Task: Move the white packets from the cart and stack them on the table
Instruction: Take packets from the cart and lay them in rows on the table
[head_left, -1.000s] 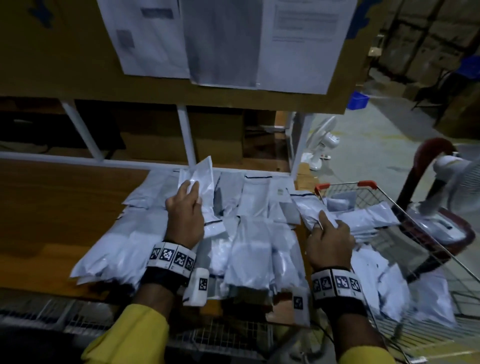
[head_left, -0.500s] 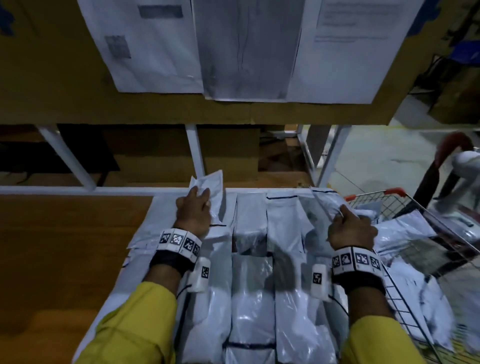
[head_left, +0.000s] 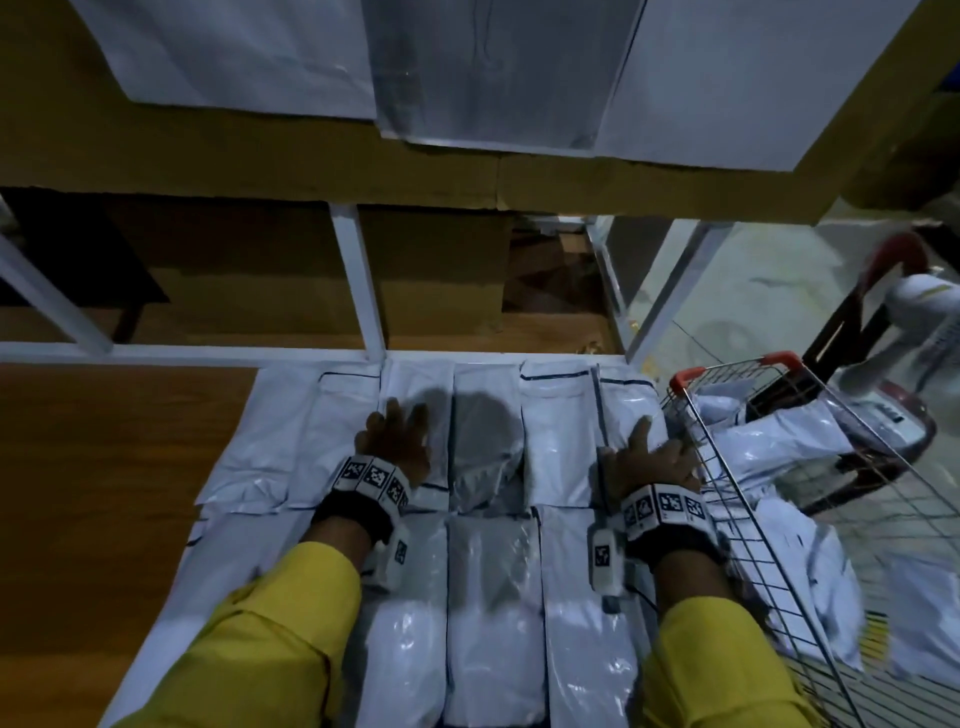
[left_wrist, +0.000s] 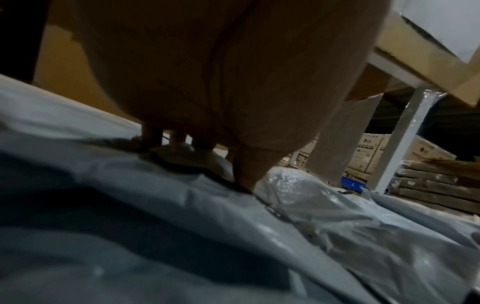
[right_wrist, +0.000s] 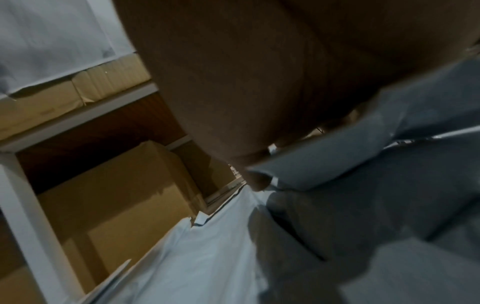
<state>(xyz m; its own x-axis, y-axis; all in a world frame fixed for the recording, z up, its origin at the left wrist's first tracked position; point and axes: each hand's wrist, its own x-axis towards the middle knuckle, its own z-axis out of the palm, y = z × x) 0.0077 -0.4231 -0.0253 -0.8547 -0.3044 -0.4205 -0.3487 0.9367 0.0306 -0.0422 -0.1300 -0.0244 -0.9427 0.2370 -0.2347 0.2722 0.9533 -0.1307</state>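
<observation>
Hands, left (head_left: 396, 441) and right (head_left: 650, 460), press flat on glossy white plastic packets (head_left: 558, 441) beside the wire cart (head_left: 737, 499); uneven pressure could slide slippery stacks off the wooden bench (head_left: 104, 467).

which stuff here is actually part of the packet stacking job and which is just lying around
Part of the job:
- white packets on the table
- white packets in the cart
- wire cart
- wooden table
- left hand, flat on the packets
- right hand, flat on the packets

Just lying about:
- papers
- cardboard boxes
- white fan
</observation>
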